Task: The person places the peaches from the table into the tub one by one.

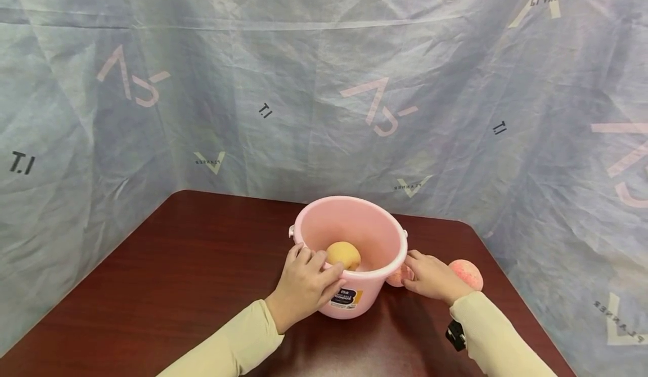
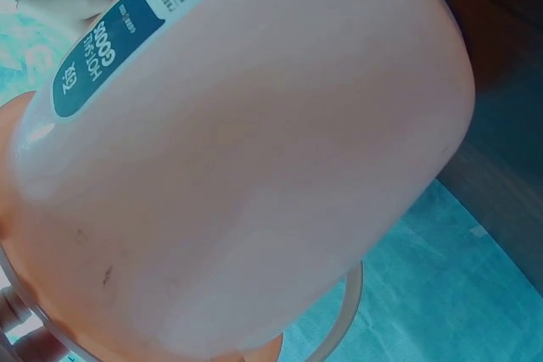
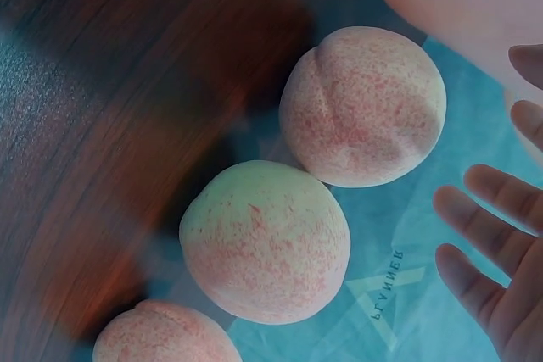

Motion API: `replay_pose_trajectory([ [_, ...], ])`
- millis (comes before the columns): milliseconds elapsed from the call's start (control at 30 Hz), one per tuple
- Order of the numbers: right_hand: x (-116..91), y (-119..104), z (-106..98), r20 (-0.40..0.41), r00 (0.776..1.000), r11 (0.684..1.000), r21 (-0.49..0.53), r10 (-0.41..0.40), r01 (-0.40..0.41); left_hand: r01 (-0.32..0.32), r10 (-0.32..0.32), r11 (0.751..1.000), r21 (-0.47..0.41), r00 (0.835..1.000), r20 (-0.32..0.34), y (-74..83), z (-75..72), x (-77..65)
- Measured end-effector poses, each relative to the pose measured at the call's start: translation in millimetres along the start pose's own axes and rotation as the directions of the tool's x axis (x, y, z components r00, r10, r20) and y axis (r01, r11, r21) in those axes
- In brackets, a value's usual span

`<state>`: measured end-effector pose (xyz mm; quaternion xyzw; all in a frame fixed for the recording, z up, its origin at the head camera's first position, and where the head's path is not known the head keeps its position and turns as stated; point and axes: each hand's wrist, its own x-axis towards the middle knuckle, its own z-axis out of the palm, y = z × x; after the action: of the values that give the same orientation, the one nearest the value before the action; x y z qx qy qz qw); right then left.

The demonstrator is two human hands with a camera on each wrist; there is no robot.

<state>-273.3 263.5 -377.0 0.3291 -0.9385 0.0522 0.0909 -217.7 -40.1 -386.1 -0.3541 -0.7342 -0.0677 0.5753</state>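
A pink bucket (image 1: 354, 298) stands upright on the table, its label facing me. My left hand (image 1: 306, 281) grips its near left rim, fingers hooked over the edge and thumb outside. Inside lies a round yellow fruit (image 1: 343, 254). On the bucket's right side is my right hand (image 1: 430, 275), fingers spread and relaxed. A pinkish peach (image 1: 400, 276) shows between that hand and the bucket, and another peach (image 1: 467, 274) sits beyond the wrist. The right wrist view has three peaches in a row, the middle one (image 3: 265, 243) greener on top; the fingers are apart from them.
The dark red-brown wooden table (image 1: 167, 275) extends to the left of the bucket. A grey printed cloth (image 1: 304, 84) hangs behind and on both sides. In the left wrist view the bucket's handle (image 2: 346, 315) hangs down its side.
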Motion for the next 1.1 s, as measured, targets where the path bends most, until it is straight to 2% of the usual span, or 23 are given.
replay_pose_trajectory([
  [333, 4.0, 1.0, 9.4, -0.038, 0.999, 1.000, -0.018, 0.001, -0.002, 0.001, -0.001, 1.000, 0.004, 1.000, 0.004, 1.7, 0.4, -0.2],
  [667, 8.9, 1.3, 13.8, 0.013, 0.999, 0.999, 0.034, 0.040, -0.041, -0.001, 0.001, 1.000, 0.013, 1.000, 0.008, -0.5, 0.0, -1.2],
  [900, 10.1, 2.7, 15.2, 0.038, 0.999, 0.995, 0.099, 0.025, -0.029, -0.009, 0.009, 1.000, 0.020, 1.000, 0.011, -1.3, 0.9, -0.8],
  [1100, 10.1, 3.8, 22.0, 0.020, 1.000, 0.997, 0.080, 0.014, -0.015, -0.010, 0.010, 1.000, 0.017, 1.000, 0.007, -2.4, 2.1, -1.8],
])
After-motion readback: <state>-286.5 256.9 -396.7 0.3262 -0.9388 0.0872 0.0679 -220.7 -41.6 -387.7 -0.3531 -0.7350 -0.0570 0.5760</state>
